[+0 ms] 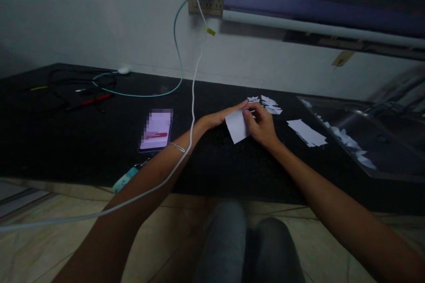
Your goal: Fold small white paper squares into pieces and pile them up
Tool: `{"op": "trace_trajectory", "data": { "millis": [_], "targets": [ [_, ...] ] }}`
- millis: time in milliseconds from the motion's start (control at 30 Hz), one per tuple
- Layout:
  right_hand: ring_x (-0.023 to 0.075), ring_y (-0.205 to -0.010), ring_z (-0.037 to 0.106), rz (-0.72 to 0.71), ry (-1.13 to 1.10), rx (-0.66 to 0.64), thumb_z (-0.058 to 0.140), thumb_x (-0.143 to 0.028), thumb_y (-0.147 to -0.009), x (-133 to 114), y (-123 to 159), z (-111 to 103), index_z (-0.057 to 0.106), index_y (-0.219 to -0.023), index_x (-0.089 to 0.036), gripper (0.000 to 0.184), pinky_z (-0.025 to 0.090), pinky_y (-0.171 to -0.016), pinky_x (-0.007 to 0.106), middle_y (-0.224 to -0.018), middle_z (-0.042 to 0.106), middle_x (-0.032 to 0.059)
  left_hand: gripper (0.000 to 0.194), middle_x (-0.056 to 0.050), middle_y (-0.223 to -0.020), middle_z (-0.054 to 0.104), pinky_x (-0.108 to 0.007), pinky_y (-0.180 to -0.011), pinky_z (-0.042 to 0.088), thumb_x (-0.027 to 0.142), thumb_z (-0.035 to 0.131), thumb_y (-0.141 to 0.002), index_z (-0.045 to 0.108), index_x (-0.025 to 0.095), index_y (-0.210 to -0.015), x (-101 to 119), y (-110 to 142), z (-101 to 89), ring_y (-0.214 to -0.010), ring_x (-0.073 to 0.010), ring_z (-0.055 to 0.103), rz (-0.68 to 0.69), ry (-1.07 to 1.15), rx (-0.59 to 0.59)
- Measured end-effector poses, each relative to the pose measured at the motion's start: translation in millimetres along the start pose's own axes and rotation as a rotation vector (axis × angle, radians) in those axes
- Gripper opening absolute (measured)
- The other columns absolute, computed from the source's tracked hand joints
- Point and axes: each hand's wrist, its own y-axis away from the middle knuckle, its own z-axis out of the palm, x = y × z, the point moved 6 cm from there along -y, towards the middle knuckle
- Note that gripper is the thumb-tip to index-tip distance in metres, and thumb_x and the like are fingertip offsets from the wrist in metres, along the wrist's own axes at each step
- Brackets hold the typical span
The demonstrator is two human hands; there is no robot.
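A small white sheet of paper (237,126) is between my two hands over the black countertop. My right hand (263,127) is closed on the sheet's upper right part, thumb in front and fingers bent. From the left, my left hand (225,115) reaches along the upper edge, its fingertips meeting the sheet close to the right hand's fingers; part of it is hidden behind the paper. Just beyond the hands lie several folded white paper pieces (271,105). To the right of my right hand is a stack of loose white sheets (307,132).
A phone (155,130) with a teal strap (125,180) lies left. A white cable (193,97) hangs from the wall socket (206,0) across my left arm. At right, a sink-like recess (392,141) has paper pieces (352,143) along its edge. Cables and a red pen-like item (96,99) lie far left.
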Motion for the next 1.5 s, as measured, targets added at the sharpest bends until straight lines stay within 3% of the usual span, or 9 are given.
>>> {"op": "trace_trajectory", "data": {
  "millis": [100,300,600,733,900,1000,1100,1333,1500],
  "targets": [
    [0.0228,-0.096,0.066,-0.039,-0.003,0.084,0.054,-0.041,-0.099,2,1,-7,0.066,-0.102,-0.026,0.02,0.056,-0.084,0.04,-0.102,0.07,0.006,0.07,-0.01,-0.067,0.06,-0.035,-0.064,0.047,0.063,0.028,-0.104,0.072,0.009,-0.109,-5,-1,1.2,-0.073,-0.0221,0.058,0.012,0.126,-0.028],
    [0.0215,-0.091,0.067,-0.114,-0.128,0.123,0.059,-0.035,-0.097,3,2,-8,0.067,-0.098,-0.025,0.012,0.056,-0.08,0.039,-0.097,0.069,0.0048,0.069,-0.011,-0.065,0.062,-0.034,-0.06,0.045,0.071,0.045,-0.095,0.077,0.011,-0.091,-14,-2,-0.5,-0.069,-0.0218,0.06,0.005,0.243,-0.058],
    [0.0254,-0.105,0.067,0.075,-0.301,0.106,0.07,-0.048,-0.088,26,3,-4,0.059,-0.115,-0.028,0.035,0.056,-0.088,0.042,-0.111,0.07,0.0076,0.042,-0.008,-0.081,0.071,-0.026,-0.062,0.044,0.053,0.074,-0.083,0.076,0.013,-0.095,-5,7,-3.0,-0.069,-0.0144,0.061,0.002,0.368,-0.034],
    [0.0243,-0.103,0.067,0.212,-0.402,0.179,0.066,-0.057,-0.088,50,0,-8,0.059,-0.111,-0.028,0.038,0.055,-0.084,0.04,-0.109,0.069,0.0075,0.035,-0.008,-0.084,0.073,-0.025,-0.064,0.045,0.042,0.079,-0.08,0.075,0.012,-0.096,-5,6,-6.4,-0.07,-0.0136,0.063,-0.012,0.419,0.076],
    [0.0179,-0.075,0.06,0.357,-0.464,0.127,0.06,-0.069,-0.088,63,1,-7,0.06,-0.09,-0.026,0.044,0.047,-0.059,0.031,-0.086,0.062,0.0046,0.036,-0.01,-0.087,0.075,-0.029,-0.068,0.051,0.039,0.08,-0.079,0.073,0.011,-0.1,-11,0,-16.6,-0.076,-0.017,0.067,0.008,0.453,0.309],
    [0.0152,-0.067,0.053,0.296,-0.403,-0.011,0.064,-0.067,-0.087,49,2,-1,0.06,-0.075,-0.023,0.046,0.044,-0.06,0.031,-0.074,0.058,0.0024,0.033,-0.01,-0.087,0.075,-0.028,-0.066,0.052,0.04,0.078,-0.08,0.072,0.012,-0.097,-11,0,-23.2,-0.074,-0.0161,0.066,0.033,0.398,0.448],
    [0.0148,-0.068,0.053,0.23,-0.362,-0.101,0.07,-0.065,-0.084,36,3,4,0.065,-0.075,-0.022,0.045,0.044,-0.065,0.032,-0.073,0.061,0.0015,0.029,-0.008,-0.085,0.073,-0.026,-0.063,0.05,0.04,0.076,-0.082,0.072,0.013,-0.092,-7,3,-26.1,-0.071,-0.0144,0.064,0.062,0.303,0.533],
    [0.0146,-0.066,0.054,0.213,-0.338,-0.128,0.074,-0.063,-0.081,36,3,7,0.069,-0.075,-0.02,0.043,0.044,-0.065,0.031,-0.07,0.064,0.001,0.026,-0.005,-0.079,0.066,-0.024,-0.06,0.047,0.041,0.071,-0.087,0.066,0.016,-0.087,0,2,-18.4,-0.068,-0.0126,0.057,0.078,0.154,0.527],
    [0.0147,-0.064,0.054,0.226,-0.29,-0.132,0.072,-0.064,-0.081,43,3,7,0.068,-0.07,-0.02,0.045,0.043,-0.063,0.03,-0.068,0.065,0.0011,0.039,-0.005,-0.077,0.063,-0.026,-0.059,0.045,0.054,0.055,-0.097,0.063,0.018,-0.085,-4,-3,-15.9,-0.066,-0.0136,0.054,0.096,0.131,0.485]
  ]
}}
